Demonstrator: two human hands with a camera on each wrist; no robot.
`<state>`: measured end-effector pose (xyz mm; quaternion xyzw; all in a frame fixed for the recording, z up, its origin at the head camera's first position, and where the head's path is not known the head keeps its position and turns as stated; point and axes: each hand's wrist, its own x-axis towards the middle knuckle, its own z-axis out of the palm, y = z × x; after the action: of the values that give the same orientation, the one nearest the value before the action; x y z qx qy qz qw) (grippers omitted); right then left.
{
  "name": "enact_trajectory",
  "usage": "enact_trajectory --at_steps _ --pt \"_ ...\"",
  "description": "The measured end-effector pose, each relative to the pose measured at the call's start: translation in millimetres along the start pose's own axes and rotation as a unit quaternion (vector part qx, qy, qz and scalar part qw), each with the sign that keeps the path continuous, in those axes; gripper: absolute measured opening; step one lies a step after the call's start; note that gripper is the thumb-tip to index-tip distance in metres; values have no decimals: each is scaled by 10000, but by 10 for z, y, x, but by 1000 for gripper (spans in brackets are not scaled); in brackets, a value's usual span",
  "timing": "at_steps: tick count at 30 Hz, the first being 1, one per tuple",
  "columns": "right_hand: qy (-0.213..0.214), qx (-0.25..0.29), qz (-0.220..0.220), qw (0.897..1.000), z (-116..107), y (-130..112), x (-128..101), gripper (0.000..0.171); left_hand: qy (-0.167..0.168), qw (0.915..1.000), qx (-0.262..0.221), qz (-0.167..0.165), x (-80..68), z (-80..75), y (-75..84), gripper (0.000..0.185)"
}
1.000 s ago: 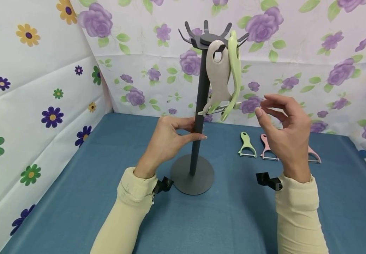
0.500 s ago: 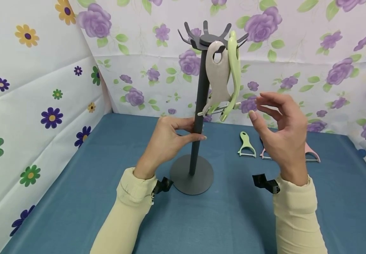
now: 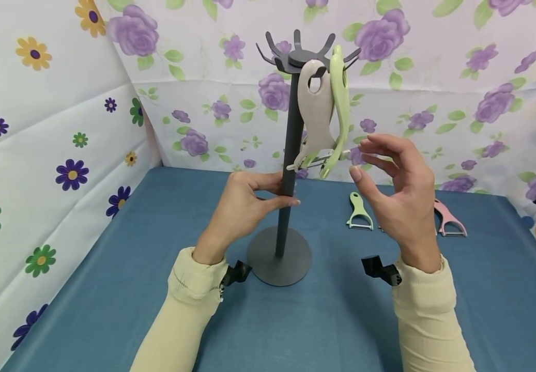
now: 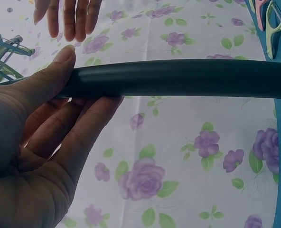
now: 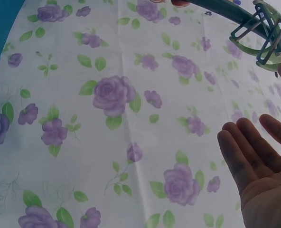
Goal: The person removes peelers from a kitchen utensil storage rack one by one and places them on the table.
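A dark grey stand [image 3: 288,155] with hooks at its top rises from a round base [image 3: 279,256] on the blue table. A beige peeler [image 3: 315,111] and a light green peeler [image 3: 340,111] hang from the hooks. My left hand [image 3: 249,201] grips the stand's pole [image 4: 178,78] between thumb and fingers. My right hand [image 3: 395,188] hovers just right of the hanging peelers with fingers loosely spread, holding nothing. The left wrist view shows the thumb on the pole. In the right wrist view the fingers [image 5: 254,147] lie below the peeler blades [image 5: 266,35].
On the table right of the stand lie a green peeler [image 3: 359,212] and a pink peeler [image 3: 446,221]; another pink one is mostly hidden behind my right hand. Floral sheets wall the back [image 3: 435,103] and the left side [image 3: 40,129].
My right hand has drifted left, closer to the hanging peelers. The left hand keeps its grip on the pole.
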<state>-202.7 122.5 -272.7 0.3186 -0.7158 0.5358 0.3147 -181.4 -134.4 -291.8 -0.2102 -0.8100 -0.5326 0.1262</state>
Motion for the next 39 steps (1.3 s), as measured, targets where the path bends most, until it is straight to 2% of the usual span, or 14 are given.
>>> enact_trajectory --at_steps 9,19,28,35,39 --pt "-161 254 -42 9995 13 -46 4 56 -8 10000 43 22 1 13 11 35" --pt "-324 588 -63 9977 69 -104 -5 56 22 9998 170 27 -16 16 28 35" --pt "-267 705 -167 9970 119 -148 -27 57 29 9998 176 102 -26 21 37 36" --pt "-225 983 -254 9946 179 -216 -48 66 -10 9999 120 103 -33 30 46 36" --pt "-237 935 -269 9950 218 -261 -51 70 -12 9999 101 84 -41 33 54 38"
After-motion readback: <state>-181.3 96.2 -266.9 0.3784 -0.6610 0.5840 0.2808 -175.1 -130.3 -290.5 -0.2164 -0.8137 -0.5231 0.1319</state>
